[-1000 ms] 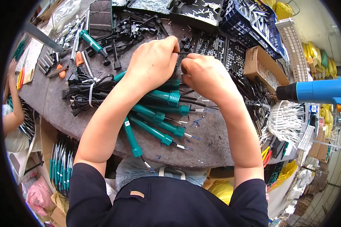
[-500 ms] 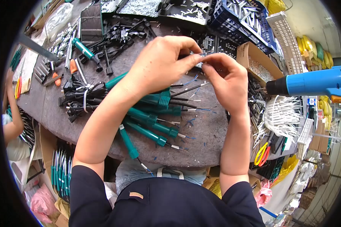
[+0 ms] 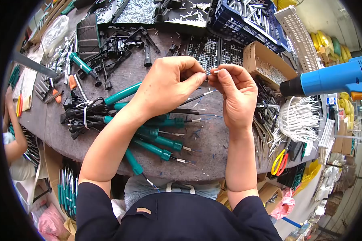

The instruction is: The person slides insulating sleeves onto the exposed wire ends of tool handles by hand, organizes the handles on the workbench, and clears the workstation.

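My left hand (image 3: 171,80) pinches a thin wire end between thumb and forefinger above the middle of the table. Close beside its fingertips, my right hand (image 3: 235,92) holds a small white sleeve (image 3: 216,71) between thumb and fingers. Below my left forearm lie several green handles (image 3: 159,150) with wires sticking out of their ribbed ends. Their black cables (image 3: 86,110) are bundled with a white tie at the left. Some of the handles are partly hidden by my left arm.
A blue heat gun (image 3: 330,78) juts in from the right, over white sleeved parts (image 3: 299,120). Behind my hands are a blue crate (image 3: 251,22), a cardboard box (image 3: 265,64) and black trays (image 3: 203,48). Another person's arm (image 3: 15,132) is at far left.
My hands have turned, and my right palm now shows with the white sleeve visible at its fingertips. The view has shifted, so the table items appear further left.
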Demonstrator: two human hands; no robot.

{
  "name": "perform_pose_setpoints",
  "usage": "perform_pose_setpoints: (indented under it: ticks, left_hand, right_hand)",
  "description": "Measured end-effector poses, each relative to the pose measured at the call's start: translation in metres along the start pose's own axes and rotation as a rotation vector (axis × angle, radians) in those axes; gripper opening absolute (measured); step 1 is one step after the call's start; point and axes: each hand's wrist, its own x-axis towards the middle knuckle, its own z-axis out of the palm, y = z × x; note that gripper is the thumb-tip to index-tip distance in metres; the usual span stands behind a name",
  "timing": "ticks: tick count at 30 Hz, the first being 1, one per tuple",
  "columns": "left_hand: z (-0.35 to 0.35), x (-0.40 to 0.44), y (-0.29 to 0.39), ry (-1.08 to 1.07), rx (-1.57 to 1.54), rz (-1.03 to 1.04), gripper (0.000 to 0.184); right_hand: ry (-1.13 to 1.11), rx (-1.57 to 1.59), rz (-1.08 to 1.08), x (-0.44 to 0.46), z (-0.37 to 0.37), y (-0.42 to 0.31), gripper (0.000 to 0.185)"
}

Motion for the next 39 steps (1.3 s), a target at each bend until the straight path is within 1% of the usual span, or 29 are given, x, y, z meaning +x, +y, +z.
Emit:
perform_pose_setpoints:
  ticks: [6,12,19,24,28,30,31,34,36,37,39]
  left_hand:
    - [0.001,-0.001,-0.005,0.018,0.007,0.060,0.017]
    - [0.001,-0.002,-0.004,0.038,0.021,0.093,0.017]
    - [-0.003,-0.002,0.002,-0.001,0.041,0.031,0.017]
    - [-0.002,-0.003,0.002,-0.002,0.021,0.039,0.017]
    - [-0.006,-0.001,0.002,-0.014,0.021,-0.007,0.018]
    - [-0.003,0.000,-0.006,0.055,-0.011,0.043,0.018]
    - [-0.003,0.000,-0.008,0.090,-0.027,0.069,0.018]
    - [-0.003,-0.001,-0.003,0.105,-0.078,0.056,0.018]
    - [-0.003,-0.001,-0.005,0.150,-0.070,0.122,0.018]
    - [-0.003,-0.001,-0.006,0.174,-0.067,0.154,0.018]
    - [-0.003,0.000,-0.009,0.198,-0.107,0.193,0.018]
  right_hand:
    - [-0.014,-0.111,-0.037,0.000,0.000,0.001,0.016]
    - [0.023,-0.130,-0.032,0.000,0.006,-0.003,0.013]
    - [0.012,-0.125,-0.012,0.000,0.004,-0.003,0.013]
    - [-0.003,-0.140,-0.001,0.000,0.001,-0.001,0.015]
    - [-0.011,-0.235,-0.006,0.000,0.002,-0.006,0.013]
    - [-0.020,-0.257,-0.016,0.001,0.005,-0.011,0.011]
    - [-0.048,-0.320,-0.021,0.002,0.005,-0.013,0.011]
    - [-0.130,-0.522,-0.067,0.009,0.008,-0.019,0.010]
    - [-0.181,-0.679,-0.137,0.013,0.014,-0.024,0.012]
    - [-0.180,-0.752,-0.128,0.015,0.016,-0.026,0.013]
    - [-0.254,-0.811,-0.209,0.019,0.023,-0.029,0.014]
